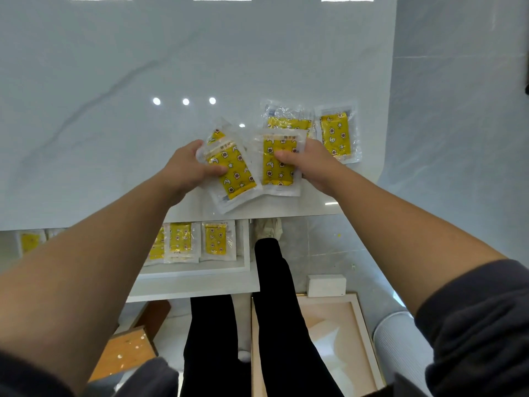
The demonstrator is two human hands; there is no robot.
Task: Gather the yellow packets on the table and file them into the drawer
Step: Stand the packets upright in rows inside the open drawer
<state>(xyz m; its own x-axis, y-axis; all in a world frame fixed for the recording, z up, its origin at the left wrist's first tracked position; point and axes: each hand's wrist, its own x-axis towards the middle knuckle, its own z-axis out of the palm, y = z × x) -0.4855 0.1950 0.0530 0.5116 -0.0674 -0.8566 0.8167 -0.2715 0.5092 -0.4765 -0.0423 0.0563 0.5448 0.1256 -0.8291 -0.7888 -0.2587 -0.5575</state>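
1. Left thumb (219,169) lies flat across the face of the tilted packet (237,180). The other fingers are under it, hidden, so I can't tell their spread. I read the left hand (186,167) as pinching this packet, thumb on top. A second packet (215,135) fans out behind its top edge; I can't confirm it sits in the same grip.

2. Right thumb (286,156) presses on the yellow face of the upright packet (279,170), approx. mid-height. The remaining fingers are behind it and not visible. The right hand (313,164) pinches this packet by its R edge. Its L edge touches or just overlaps the tilted packet.

3. Both held packets are over the near edge of the table (114,110), a white marble-look top.

4. Two loose packets lie flat on the table beyond the right hand: rear packet (289,117), partly covered by the upright one, and side packet (336,134) just beside it to the R.

5. Below the table edge the drawer (200,272) stands open. Filed packets (217,242) stand in a row inside, faces toward me; more show at far L.

6. Both forearms are bare w/ dark sleeves pushed up.

7. On the floor: a wooden frame (363,325) and a white cylinder (400,339).
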